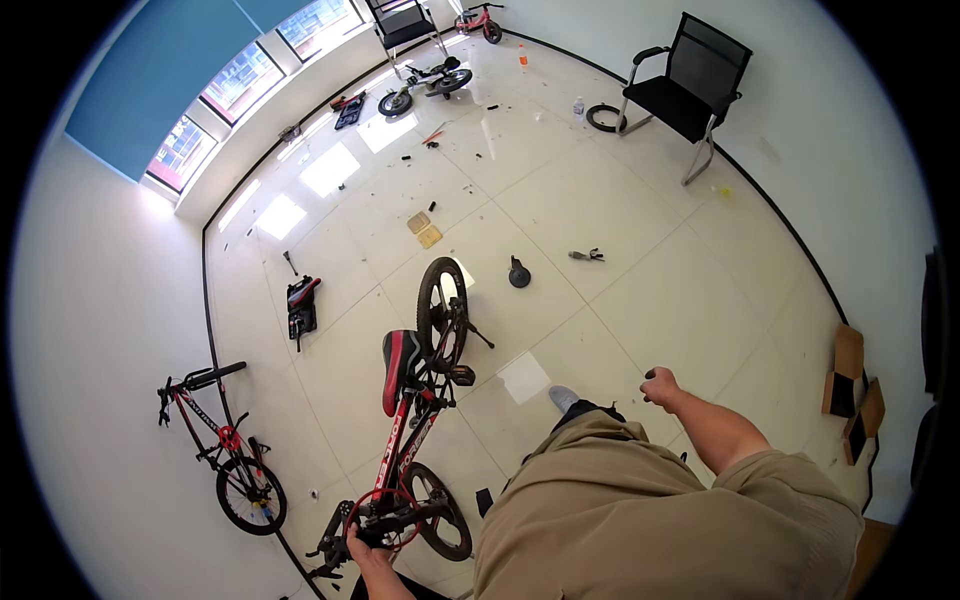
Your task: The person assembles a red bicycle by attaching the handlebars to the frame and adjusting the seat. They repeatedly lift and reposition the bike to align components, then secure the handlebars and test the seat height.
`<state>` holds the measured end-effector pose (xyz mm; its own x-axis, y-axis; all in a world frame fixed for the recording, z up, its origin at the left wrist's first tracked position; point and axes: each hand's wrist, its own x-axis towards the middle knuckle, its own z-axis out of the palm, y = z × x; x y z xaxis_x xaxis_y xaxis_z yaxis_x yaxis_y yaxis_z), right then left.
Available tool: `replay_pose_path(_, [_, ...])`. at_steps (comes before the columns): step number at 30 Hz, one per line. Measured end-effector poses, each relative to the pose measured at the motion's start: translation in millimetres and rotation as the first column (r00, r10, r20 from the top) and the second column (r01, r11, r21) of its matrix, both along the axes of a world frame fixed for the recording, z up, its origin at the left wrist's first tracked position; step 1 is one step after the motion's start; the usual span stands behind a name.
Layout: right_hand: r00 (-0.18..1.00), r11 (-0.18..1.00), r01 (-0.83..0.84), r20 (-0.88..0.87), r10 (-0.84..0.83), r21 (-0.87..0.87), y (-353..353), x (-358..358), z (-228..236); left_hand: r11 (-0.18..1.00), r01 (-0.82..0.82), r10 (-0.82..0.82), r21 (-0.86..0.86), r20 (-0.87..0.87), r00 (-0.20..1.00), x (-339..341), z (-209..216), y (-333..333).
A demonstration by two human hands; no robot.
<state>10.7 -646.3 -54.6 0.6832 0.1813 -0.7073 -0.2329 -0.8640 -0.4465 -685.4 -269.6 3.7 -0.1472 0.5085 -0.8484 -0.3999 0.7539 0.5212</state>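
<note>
Lower left, the left hand (364, 549) clamps the handlebar (402, 520) of a red bike (390, 448); centre-right, the right hand (659, 388) curls, its grip unclear to me.

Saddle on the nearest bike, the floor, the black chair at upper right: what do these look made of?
Saddle: likely padded synthetic leather, satin black and red; its smooth, rounded surface suggests it.
Floor: probably glossy ceramic or stone tile, given straight joints and bright reflections.
Chair: faintly see-through back suggests mesh; shiny, silvery legs, likely chromed metal.
</note>
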Motion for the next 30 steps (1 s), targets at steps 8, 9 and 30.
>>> replay_pose_path(8, [0.999,0.997,0.046,-0.025,-0.048,-0.060,-32.0,-5.8,1.3,0.999,-0.034,0.036,-0.026,0.092,0.995,-22.2,-18.1,-1.7])
replay_pose_path(9, [0.998,0.998,0.048,-0.026,-0.049,-0.047,-32.3,-7.1,0.4,0.999,-0.032,0.034,-0.025,0.094,0.995,-23.8,-18.6,-0.2])
replay_pose_path(30, [0.999,1.000,0.004,-0.043,-0.005,-0.029,-4.7,-14.8,13.2,0.999,0.016,-0.015,-0.051,0.022,1.000,9.7,19.5,-0.8])
